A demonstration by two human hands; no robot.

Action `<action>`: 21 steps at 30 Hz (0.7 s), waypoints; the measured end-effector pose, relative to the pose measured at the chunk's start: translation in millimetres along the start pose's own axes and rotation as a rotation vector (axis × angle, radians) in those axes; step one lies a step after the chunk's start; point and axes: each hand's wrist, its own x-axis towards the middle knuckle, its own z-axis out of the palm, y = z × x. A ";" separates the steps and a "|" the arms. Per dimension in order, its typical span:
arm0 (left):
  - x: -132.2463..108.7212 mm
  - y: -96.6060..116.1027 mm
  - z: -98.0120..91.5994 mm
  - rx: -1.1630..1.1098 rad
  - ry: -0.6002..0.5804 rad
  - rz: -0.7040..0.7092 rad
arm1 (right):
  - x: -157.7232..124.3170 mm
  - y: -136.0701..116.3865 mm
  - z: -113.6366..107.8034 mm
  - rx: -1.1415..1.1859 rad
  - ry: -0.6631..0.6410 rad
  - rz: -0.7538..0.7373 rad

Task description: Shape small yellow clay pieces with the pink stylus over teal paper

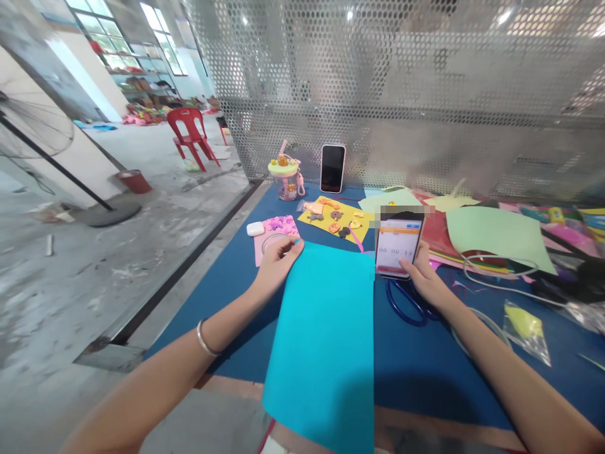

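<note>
A large turquoise sheet lies on the blue table right in front of me, hanging over the near edge. My left hand rests at its far left corner, fingers curled and pinching the sheet's edge. My right hand holds a phone upright just right of the sheet, its lit screen facing me. Blue-handled scissors lie under that hand.
A pink sheet with purple shapes, a white case, a yellow sheet with small figures, a toy cup and a second phone stand further back. Coloured paper, cables and plastic bags lie right. A perforated metal screen closes the far side.
</note>
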 end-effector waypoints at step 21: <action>0.6 -1.3 0.7 0.023 0.023 -0.014 | 1.3 -4.0 2.3 0.176 0.027 0.034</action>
